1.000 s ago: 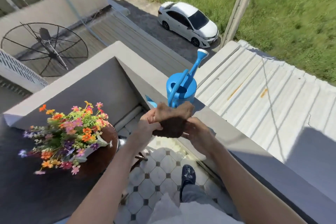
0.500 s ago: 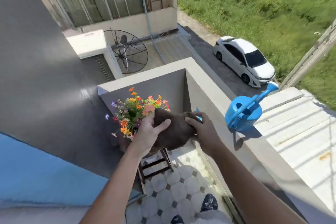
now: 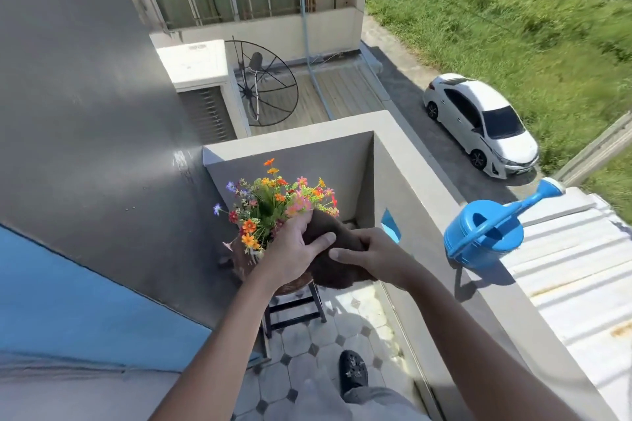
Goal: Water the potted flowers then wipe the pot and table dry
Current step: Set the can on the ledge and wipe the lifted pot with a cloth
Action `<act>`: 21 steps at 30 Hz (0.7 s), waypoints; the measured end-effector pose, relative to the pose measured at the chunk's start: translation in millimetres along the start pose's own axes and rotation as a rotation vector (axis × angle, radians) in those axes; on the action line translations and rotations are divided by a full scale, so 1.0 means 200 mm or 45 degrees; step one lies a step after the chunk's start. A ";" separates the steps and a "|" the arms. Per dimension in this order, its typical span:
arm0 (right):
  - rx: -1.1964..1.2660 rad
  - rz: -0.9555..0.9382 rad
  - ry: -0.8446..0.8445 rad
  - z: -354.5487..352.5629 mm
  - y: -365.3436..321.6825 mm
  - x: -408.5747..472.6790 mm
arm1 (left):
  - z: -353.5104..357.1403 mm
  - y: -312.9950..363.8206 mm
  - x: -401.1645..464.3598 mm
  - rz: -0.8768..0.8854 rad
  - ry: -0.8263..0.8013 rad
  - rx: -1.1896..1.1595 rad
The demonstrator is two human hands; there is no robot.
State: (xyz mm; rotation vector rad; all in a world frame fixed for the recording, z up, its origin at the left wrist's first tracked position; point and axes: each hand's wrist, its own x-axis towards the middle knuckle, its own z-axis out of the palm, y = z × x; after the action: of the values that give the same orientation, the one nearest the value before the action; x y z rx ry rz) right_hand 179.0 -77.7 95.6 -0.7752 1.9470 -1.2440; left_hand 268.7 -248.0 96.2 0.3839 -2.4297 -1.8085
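In the head view, both hands held a dark brown cloth [image 3: 337,258] near the middle of the frame. The left hand [image 3: 294,251] gripped the cloth's left end, its thumb laid across the top and its fingers [image 3: 297,220] curled over the far edge, right against the flowers. The right hand [image 3: 374,251] pinched the cloth's right end, thumb pointing toward 9 o'clock, the other fingers tucked under the fabric.

The potted flowers [image 3: 273,198], orange, pink and purple blooms with green stems, stood at 12 o'clock from the left hand. The pot [image 3: 241,258] was mostly hidden behind that hand and wrist; only a brownish patch showed. It sat on a small round tabletop [image 3: 292,285] whose dark legs showed beneath.

A blue watering can [image 3: 485,236] stood upright at 3 o'clock from the hands, on the grey balcony ledge [image 3: 441,202], spout aimed toward 2 o'clock, well apart from the flowers. A black shoe [image 3: 352,371] rested on the tiled floor [image 3: 297,342] at 6 o'clock. A white car [image 3: 480,123] was parked far below.
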 end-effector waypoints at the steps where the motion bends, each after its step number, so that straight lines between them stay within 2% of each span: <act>1: -0.003 0.037 0.010 -0.01 0.03 0.02 | 0.02 -0.03 0.01 -0.023 0.039 0.037; 3: 0.016 0.129 0.056 -0.02 0.09 0.05 | 0.06 -0.11 0.03 -0.099 0.220 0.147; 5: 0.009 0.233 0.162 -0.03 0.17 0.09 | 0.08 -0.19 0.05 -0.304 0.361 0.245; 7: 0.012 0.349 0.309 -0.02 0.25 0.13 | 0.10 -0.30 0.06 -0.579 0.293 0.259; 9: 0.118 0.458 0.415 -0.01 0.31 0.16 | 0.14 -0.40 0.07 -0.809 0.206 0.130; 12: 0.182 0.551 0.516 0.00 0.39 0.20 | 0.20 -0.51 0.11 -1.095 0.239 -0.109; 16: 0.319 0.601 0.617 0.04 0.47 0.27 | 0.27 -0.60 0.24 -1.258 0.366 -0.451; 21: 0.420 0.737 0.630 0.04 0.53 0.35 | 0.31 -0.70 0.40 -1.297 0.706 -0.705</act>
State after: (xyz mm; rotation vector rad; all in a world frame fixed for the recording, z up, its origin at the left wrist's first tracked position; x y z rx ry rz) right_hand 132.3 -98.6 -21.2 0.2846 2.0425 -1.4036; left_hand 199.3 -248.3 -62.2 1.9571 -1.3027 -2.1075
